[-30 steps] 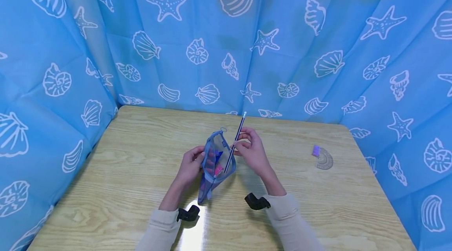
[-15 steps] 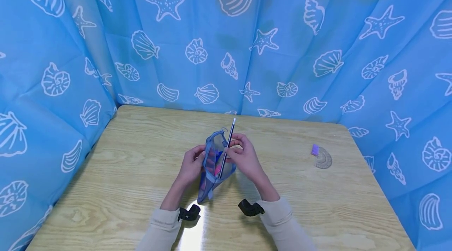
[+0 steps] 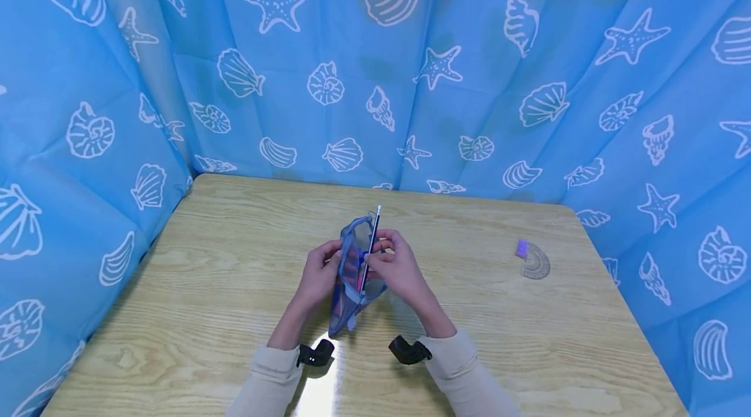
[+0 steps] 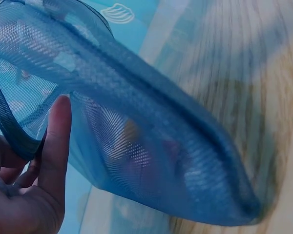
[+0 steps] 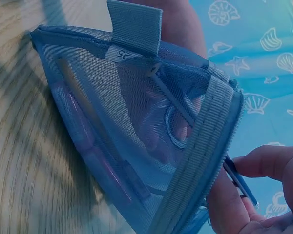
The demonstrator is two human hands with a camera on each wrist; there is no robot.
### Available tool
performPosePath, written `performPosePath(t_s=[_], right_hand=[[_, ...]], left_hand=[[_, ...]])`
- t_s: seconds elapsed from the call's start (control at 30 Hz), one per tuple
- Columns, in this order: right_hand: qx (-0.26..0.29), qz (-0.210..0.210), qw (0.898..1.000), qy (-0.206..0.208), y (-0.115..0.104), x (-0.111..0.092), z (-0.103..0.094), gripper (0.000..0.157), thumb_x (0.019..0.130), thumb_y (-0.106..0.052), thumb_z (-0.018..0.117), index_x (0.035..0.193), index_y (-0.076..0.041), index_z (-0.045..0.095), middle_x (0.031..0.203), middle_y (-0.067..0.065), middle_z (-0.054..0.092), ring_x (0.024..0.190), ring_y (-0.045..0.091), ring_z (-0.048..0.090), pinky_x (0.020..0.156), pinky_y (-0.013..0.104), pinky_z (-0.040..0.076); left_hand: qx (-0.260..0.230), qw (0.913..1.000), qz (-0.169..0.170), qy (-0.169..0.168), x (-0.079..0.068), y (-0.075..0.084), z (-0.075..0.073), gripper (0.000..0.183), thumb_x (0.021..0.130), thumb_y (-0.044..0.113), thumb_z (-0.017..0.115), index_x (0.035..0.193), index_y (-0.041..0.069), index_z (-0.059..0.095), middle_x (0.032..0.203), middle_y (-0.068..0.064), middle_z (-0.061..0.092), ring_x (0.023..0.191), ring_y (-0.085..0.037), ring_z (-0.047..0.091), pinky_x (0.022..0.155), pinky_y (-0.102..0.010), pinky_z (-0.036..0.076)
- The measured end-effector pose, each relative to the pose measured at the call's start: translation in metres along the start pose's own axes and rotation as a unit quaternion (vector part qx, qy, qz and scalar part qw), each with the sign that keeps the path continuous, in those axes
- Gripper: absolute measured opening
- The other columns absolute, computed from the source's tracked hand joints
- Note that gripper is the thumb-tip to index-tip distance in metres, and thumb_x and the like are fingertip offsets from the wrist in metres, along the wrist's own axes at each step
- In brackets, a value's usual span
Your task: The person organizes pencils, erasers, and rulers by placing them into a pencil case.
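A blue mesh pencil pouch [image 3: 339, 313] stands unzipped over the table, its mouth facing up. My left hand [image 3: 317, 273] pinches its left rim [image 4: 14, 141] between thumb and fingers. On the other side, my right hand [image 3: 401, 272] pinches a dark striped pencil [image 3: 374, 225] between thumb and fingertips. The pencil's lower part is inside the pouch and shows through the mesh in the right wrist view; its silver-capped end sticks out above. Seen through the same mesh are a yellowish stick [image 5: 83, 87] and a long pinkish item [image 5: 71, 112].
A clear half-round protractor [image 3: 538, 263] lies on the right of the wooden table [image 3: 235, 221], with a small purple block [image 3: 522, 248] at its edge. Behind the table hangs a blue curtain [image 3: 364, 52] with white shell prints. Both wrists carry black cameras.
My right hand has moved left and slightly toward me, bringing the pencil lower and more upright in the pouch. My left hand has kept its hold on the rim.
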State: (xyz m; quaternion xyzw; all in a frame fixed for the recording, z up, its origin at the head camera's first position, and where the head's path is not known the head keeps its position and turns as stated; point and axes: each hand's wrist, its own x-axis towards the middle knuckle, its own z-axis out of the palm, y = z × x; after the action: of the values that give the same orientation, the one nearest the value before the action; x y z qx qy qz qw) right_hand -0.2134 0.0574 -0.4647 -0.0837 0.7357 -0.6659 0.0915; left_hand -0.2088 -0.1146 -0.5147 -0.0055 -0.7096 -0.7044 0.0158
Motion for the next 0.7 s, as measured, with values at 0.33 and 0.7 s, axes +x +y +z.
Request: performPosePath(t_s=[0.33, 0.7], right_hand=[[-0.029, 0.022, 0.999, 0.008, 0.0013, -0.0002, 0.005, 0.046, 0.095, 0.003, 0.063, 0.137, 0.004, 0.043, 0.111, 0.018, 0.054, 0.081, 0.018, 0.064, 0.072, 0.042, 0.063], [-0.075, 0.028, 0.997, 0.002, 0.0033, 0.001, 0.0067, 0.05, 0.092, 0.004, 0.065, 0.138, 0.004, 0.044, 0.11, 0.019, 0.056, 0.079, 0.018, 0.065, 0.069, 0.037, 0.063]], left_hand=[[0.006, 1.0, -0.004, 0.0, -0.0004, 0.0033, 0.0014, 0.028, 0.107, 0.002, 0.043, 0.125, -0.007, 0.063, 0.112, -0.024, 0.067, 0.079, -0.015, 0.063, 0.061, -0.025, 0.054], [0.011, 0.9999, 0.009, 0.001, 0.0005, 0.0021, 0.0026, 0.028, 0.107, 0.001, 0.043, 0.124, -0.007, 0.063, 0.113, -0.024, 0.067, 0.079, -0.015, 0.064, 0.061, -0.024, 0.053]])
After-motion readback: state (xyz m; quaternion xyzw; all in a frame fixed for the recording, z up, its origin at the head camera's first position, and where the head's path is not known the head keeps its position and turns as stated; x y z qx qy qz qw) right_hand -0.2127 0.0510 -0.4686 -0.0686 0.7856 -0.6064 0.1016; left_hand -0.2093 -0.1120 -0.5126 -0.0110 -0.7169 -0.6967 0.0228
